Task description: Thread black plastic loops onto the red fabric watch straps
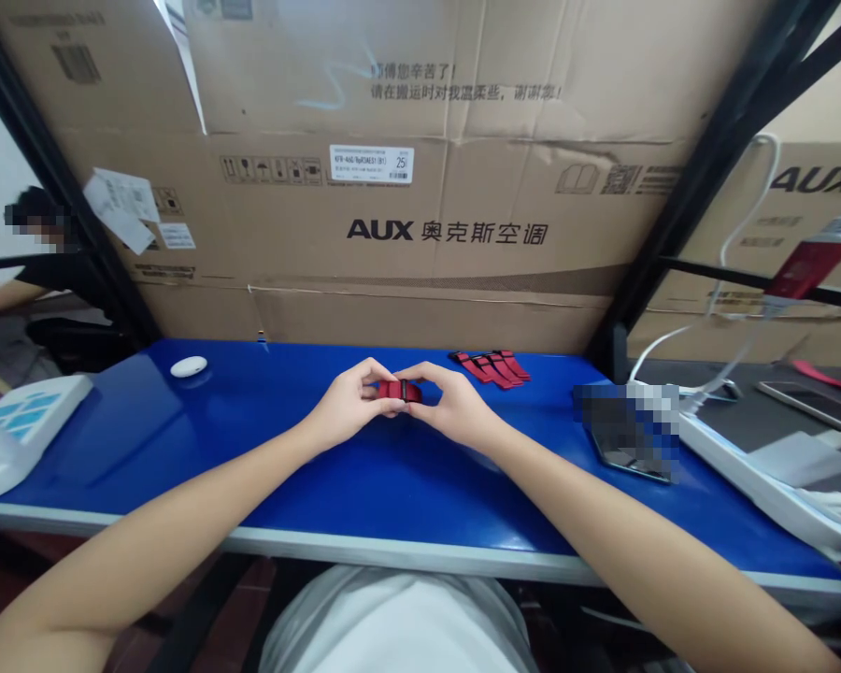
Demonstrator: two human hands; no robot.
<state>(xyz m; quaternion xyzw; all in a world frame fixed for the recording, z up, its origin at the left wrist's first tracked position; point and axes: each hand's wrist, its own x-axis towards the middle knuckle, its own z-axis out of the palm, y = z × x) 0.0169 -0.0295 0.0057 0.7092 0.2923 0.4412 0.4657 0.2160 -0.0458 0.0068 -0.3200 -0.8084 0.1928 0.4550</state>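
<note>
A short red webbing strap with a black buckle is held between my two hands, just above the blue table. My left hand pinches the strap's left end between thumb and fingers. On the other side, my right hand grips it by the buckle with thumb and index finger. Parts of the strap are hidden behind my fingers. Behind and to the right of my right hand, several similar red straps with black ends lie side by side on the table.
A white oval object lies at the back left, and a white device stands at the left edge. A phone and a white power strip are on the right. Large cardboard walls the back. Another person sits beyond the left post.
</note>
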